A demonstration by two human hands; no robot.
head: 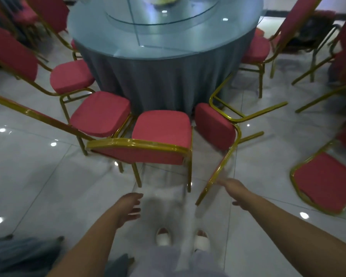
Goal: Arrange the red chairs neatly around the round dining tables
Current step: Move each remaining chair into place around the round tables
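Note:
A round table (164,76) with a grey cloth and a glass top stands ahead of me. Red chairs with gold frames ring its near side. One red chair (162,130) stands straight in front of me, seat toward the table. To its right a tipped chair (215,126) lies on its side, its gold frame pointing toward me. My right hand (235,191) reaches to that frame's end, fingers extended, at or just short of the metal. My left hand (129,208) hovers open below the front chair's back, holding nothing.
Two more chairs (100,113) stand at the table's left and one chair (256,48) at its right. Another chair (324,182) lies on the floor at the far right. Grey cloth (22,254) lies at bottom left. The tiled floor is glossy.

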